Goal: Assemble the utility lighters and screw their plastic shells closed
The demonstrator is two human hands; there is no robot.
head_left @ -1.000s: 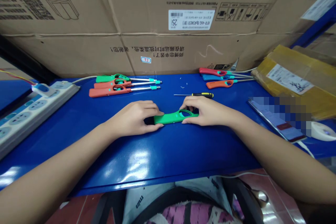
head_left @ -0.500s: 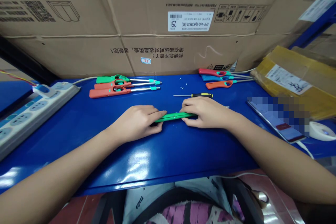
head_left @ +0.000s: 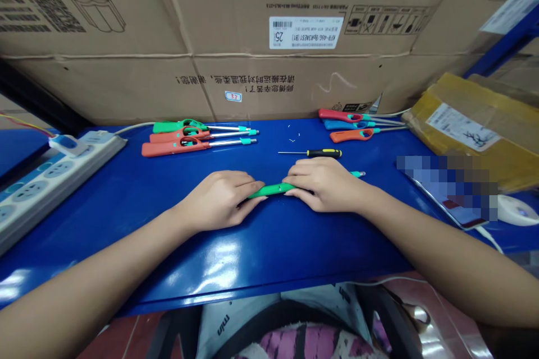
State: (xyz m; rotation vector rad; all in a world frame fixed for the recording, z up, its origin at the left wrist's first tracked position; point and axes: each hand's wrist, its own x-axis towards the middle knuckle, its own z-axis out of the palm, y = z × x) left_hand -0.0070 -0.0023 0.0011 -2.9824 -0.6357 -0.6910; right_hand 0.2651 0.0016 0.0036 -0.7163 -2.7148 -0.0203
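Note:
Between my two hands lies a green long-neck gas lighter (head_left: 275, 189), level above the blue tabletop. My left hand (head_left: 225, 197) pinches one end of its handle with thumb and fingers. Closed around the other part is my right hand (head_left: 320, 182), which hides much of the lighter; the turquoise-and-metal tip shows beyond the knuckles. Just behind my right hand rests a screwdriver (head_left: 324, 153) with a black and yellow handle. At the back left lie a green lighter (head_left: 174, 126) and two orange-red lighters (head_left: 174, 148).
At the back right are a red lighter (head_left: 339, 116), a blue lighter (head_left: 347, 124) and an orange lighter (head_left: 351, 135). A power strip (head_left: 59, 171) lies left. On the right are a phone (head_left: 442, 196), a white mouse-like object (head_left: 517, 209) and a taped parcel (head_left: 475, 129). Cardboard (head_left: 236, 22) stands behind.
My right hand has shifted slightly left along the green lighter, covering more of its handle. More of the lighter's tip shows past that hand. My left hand stays nearly in place.

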